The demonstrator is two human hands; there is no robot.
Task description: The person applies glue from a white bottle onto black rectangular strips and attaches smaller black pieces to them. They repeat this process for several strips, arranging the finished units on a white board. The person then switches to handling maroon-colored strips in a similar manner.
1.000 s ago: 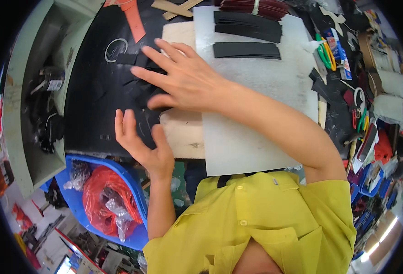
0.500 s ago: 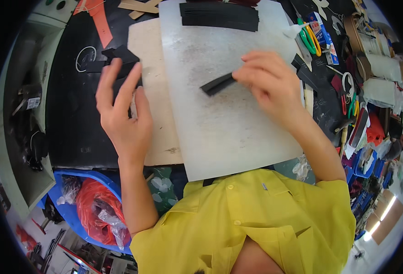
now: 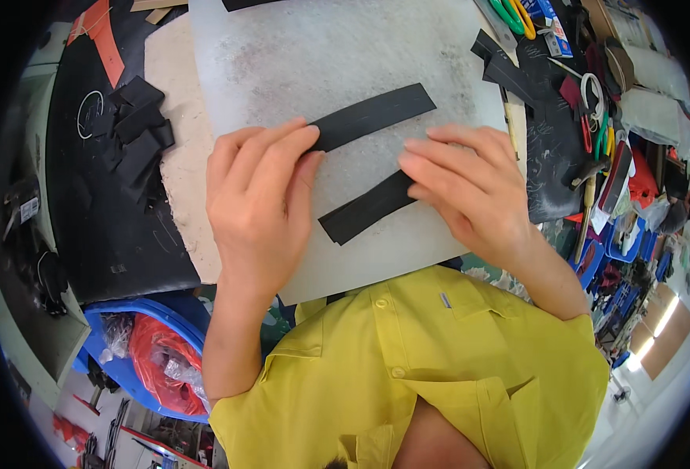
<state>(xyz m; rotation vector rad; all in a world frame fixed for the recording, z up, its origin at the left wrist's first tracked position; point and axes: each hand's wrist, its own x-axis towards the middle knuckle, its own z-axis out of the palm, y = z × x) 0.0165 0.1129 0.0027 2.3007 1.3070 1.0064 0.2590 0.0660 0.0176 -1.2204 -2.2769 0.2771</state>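
Observation:
My left hand (image 3: 257,199) is over the pale cutting board (image 3: 329,55), its fingers closed on the left end of a flat black strip (image 3: 376,117). That strip slants up to the right across the board. Nearer to me, my right hand (image 3: 474,184) pinches the right end of another black strip (image 3: 364,209), which looks like layered pieces. A gap lies between the two strips. To the left of my left hand, short black pieces (image 3: 138,129) sit in a heap. More black strips (image 3: 509,74) lie at the board's right edge.
A cream sheet (image 3: 174,156) sticks out from under the board on the left. Orange material (image 3: 104,47) lies at the far left. Scissors with yellow handles (image 3: 526,22) and other tools crowd the right side. A blue tub (image 3: 141,391) with red plastic stands below the table's left edge.
My left hand has moved right from the heap onto the board and now holds a strip. The right hand has come nearer with its own strip. The view has shifted.

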